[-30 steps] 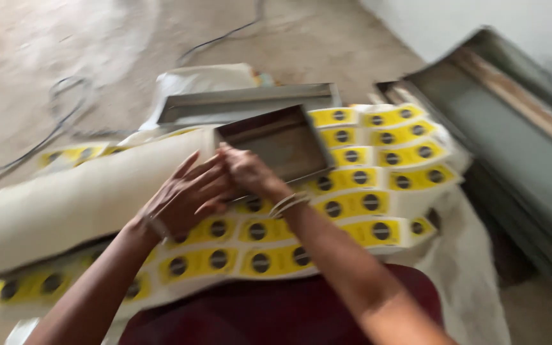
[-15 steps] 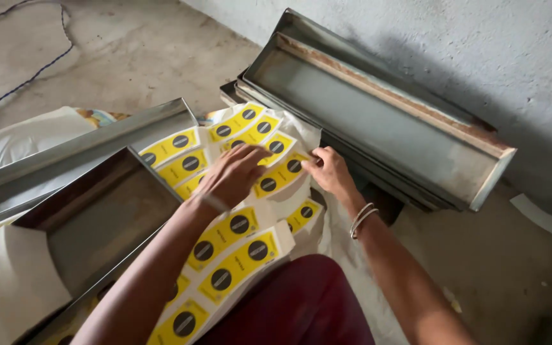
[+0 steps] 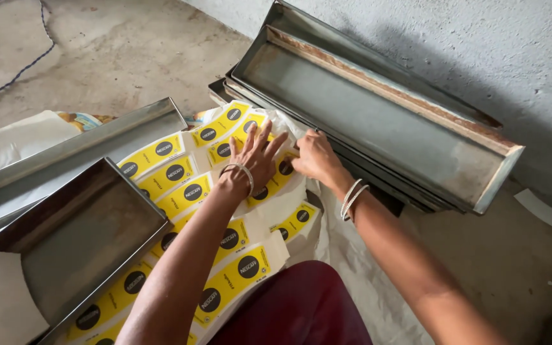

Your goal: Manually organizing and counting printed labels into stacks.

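Observation:
My left hand (image 3: 254,160) lies flat, fingers spread, on a white sheet printed with yellow labels bearing black circles (image 3: 190,191), spread over the floor. My right hand (image 3: 314,158) rests just to its right, fingers curled at the sheet's edge beside a stack of long metal trays (image 3: 378,121); whether it pinches the sheet I cannot tell. Both wrists carry thin bangles. A dark rectangular metal tray (image 3: 78,236) sits on the sheet at lower left, apart from both hands.
A long metal channel (image 3: 78,160) lies at the left behind the dark tray. The stacked trays lean near a white wall (image 3: 480,45). A cable (image 3: 27,64) runs over the concrete floor. My maroon-clad knee (image 3: 295,313) is at the bottom.
The view swung right. My hands left the dark tray, which now rests on the sheet at left, and moved to the sheet's far edge by the long trays.

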